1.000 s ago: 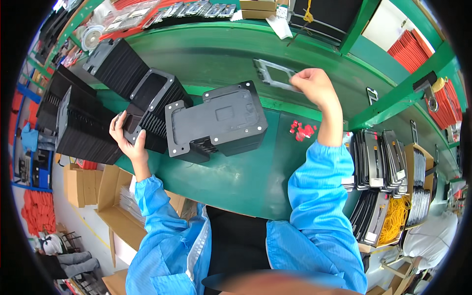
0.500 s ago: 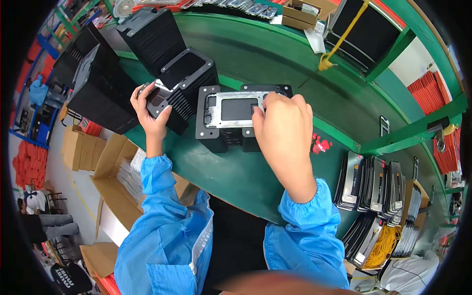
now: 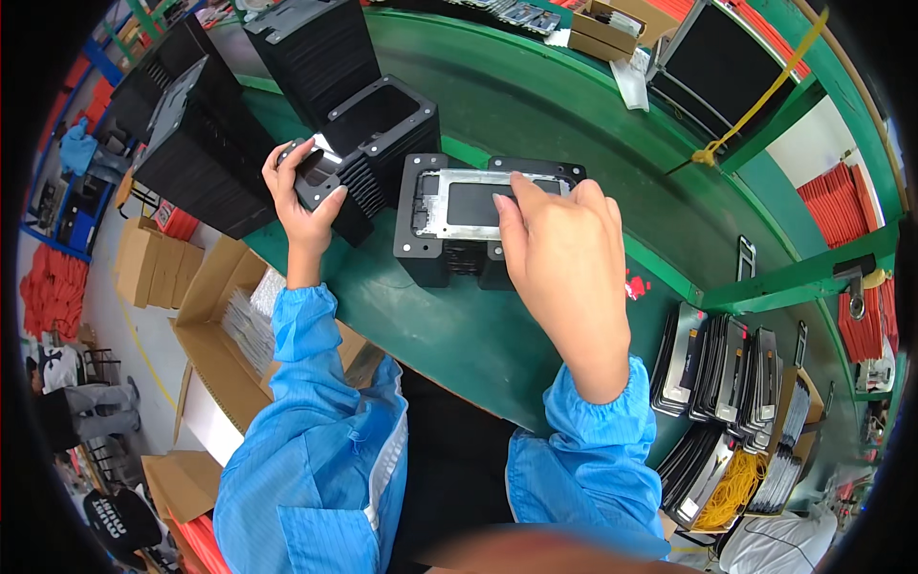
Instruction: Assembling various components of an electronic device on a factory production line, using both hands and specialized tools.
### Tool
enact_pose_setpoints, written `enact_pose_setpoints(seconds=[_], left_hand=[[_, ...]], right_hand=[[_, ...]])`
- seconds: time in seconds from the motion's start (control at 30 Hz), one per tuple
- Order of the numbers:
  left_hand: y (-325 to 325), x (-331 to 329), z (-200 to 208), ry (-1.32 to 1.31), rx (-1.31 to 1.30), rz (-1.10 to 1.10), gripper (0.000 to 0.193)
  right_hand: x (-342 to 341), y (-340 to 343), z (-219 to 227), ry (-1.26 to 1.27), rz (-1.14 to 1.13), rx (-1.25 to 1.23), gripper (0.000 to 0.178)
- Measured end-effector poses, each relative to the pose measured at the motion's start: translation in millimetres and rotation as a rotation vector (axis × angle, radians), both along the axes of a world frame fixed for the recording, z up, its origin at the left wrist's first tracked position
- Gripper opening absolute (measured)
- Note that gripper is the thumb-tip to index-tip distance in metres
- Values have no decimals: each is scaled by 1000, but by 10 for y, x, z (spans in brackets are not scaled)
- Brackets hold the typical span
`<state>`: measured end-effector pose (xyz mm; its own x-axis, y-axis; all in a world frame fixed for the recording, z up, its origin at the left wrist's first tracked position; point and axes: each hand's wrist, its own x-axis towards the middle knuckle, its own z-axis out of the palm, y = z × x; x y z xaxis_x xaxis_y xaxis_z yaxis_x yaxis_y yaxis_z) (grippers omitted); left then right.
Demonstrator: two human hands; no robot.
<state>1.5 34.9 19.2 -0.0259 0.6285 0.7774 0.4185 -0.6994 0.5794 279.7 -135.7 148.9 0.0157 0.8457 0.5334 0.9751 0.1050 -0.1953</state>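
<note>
Metal frame (image 3: 467, 231) looks silvery and rectangular around a dark middle.

Green bench (image 3: 402, 320) bears black tray stacks (image 3: 421, 260), red scraps (image 3: 637, 285).

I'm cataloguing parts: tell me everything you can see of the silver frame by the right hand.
The frame is flat, roughly rectangular and metal-looking, with a large dark middle and dark details at its left end. It lies on a black tray, long sides running roughly left to right. The right hand hides part of its right end; the index finger seems to touch the far edge; I can't tell whether the thumb touches.
</note>
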Motion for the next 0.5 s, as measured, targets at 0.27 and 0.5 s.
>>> enact_pose_setpoints(seconds=[0.27,0.5], left_hand=[[-41,-76,28,25,2,-1,79],[-90,74,-89,-40,-52,-57,103]], right_hand=[[37,19,4,23,98,-3,26],[349,3,45,188,191,-4,24]])
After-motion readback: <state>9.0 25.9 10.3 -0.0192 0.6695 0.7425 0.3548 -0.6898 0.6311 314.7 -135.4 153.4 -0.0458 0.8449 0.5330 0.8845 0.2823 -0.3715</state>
